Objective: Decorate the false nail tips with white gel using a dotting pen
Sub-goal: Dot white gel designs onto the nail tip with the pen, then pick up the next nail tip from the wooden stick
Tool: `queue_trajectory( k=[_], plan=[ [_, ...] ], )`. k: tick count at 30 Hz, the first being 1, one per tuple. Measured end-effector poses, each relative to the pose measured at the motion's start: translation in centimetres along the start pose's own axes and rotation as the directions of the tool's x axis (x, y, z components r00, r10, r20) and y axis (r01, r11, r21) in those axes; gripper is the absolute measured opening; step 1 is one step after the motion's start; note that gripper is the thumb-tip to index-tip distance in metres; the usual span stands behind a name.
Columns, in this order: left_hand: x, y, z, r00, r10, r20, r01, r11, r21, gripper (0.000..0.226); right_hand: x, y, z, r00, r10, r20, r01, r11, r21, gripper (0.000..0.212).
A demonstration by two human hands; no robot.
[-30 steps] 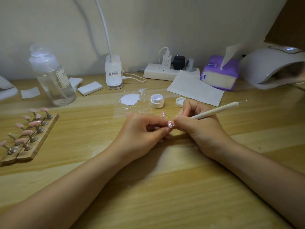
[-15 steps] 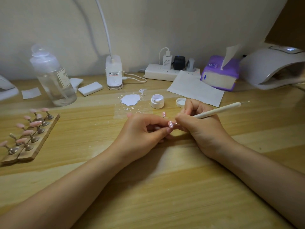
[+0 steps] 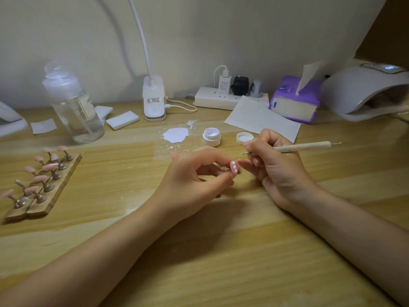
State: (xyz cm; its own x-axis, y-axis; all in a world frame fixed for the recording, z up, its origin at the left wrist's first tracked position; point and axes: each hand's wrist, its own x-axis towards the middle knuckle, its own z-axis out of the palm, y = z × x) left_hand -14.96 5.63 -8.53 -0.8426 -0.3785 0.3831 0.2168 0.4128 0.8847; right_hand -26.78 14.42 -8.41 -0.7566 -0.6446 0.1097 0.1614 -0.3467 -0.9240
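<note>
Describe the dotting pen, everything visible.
The dotting pen is a slim cream-white stick with a thin metal, ball-ended tip at each end. It lies nearly level above the table, gripped by the right hand. One tip points left toward the pink nail tip, apart from it; the other juts out right.

A home nail-art desk: curing lamp (image 3: 365, 91), power strip (image 3: 221, 99), tissues (image 3: 295, 100).

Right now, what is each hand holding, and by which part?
The left hand pinches the stand under a pink false nail tip with white dots. The right hand grips the white dotting pen near its front end.
</note>
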Motion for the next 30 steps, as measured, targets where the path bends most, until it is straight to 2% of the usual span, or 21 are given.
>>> queue_trajectory(
  k=[3, 7, 10, 13, 16, 19, 23, 30],
  plan=[
    [0.0, 0.4, -0.2, 0.992, 0.112, -0.061, -0.11, 0.994, 0.026, 0.01, 0.0, -0.1, 0.0, 1.0, 0.007, 0.0, -0.007, 1.0, 0.003, 0.039],
    [0.6, 0.6, -1.1, 0.945, 0.278, -0.175, -0.244, 0.95, 0.194, 0.014, 0.0, -0.1, 0.0, 1.0, 0.023, -0.009, -0.023, 1.0, 0.004, 0.04],
    [1.1, 0.5, -2.3, 0.922, 0.277, -0.269, -0.211, 0.945, 0.25, 0.02, 0.0, -0.1, 0.0, 1.0, 0.029, -0.01, -0.029, 1.0, 0.003, 0.041],
    [1.2, 0.0, -3.1, 0.932, 0.183, -0.312, -0.099, 0.958, 0.267, 0.029, 0.0, -0.1, 0.0, 1.0, 0.03, -0.005, -0.03, 0.999, -0.011, 0.04],
    [1.2, -0.7, -3.2, 0.951, 0.086, -0.296, -0.012, 0.97, 0.245, 0.033, -0.1, -0.1, 0.1, 1.0, 0.031, 0.002, -0.031, 0.999, -0.019, 0.041],
    [1.3, -1.2, -3.0, 0.971, 0.04, -0.237, 0.034, 0.953, 0.3, 0.033, -0.1, -0.1, 0.1, 1.0, 0.029, 0.007, -0.028, 0.999, -0.029, 0.04],
    [1.5, -1.7, -3.0, 0.989, 0.05, -0.137, 0.005, 0.928, 0.372, 0.037, -0.1, -0.1, 0.1, 0.999, 0.029, 0.016, -0.028, 0.999, -0.036, 0.039],
    [1.8, -2.4, -3.3, 0.996, 0.076, -0.049, -0.046, 0.894, 0.446, 0.038, -0.2, -0.1, 0.2, 0.999, 0.026, 0.029, -0.024, 0.998, -0.053, 0.037]
  ],
)
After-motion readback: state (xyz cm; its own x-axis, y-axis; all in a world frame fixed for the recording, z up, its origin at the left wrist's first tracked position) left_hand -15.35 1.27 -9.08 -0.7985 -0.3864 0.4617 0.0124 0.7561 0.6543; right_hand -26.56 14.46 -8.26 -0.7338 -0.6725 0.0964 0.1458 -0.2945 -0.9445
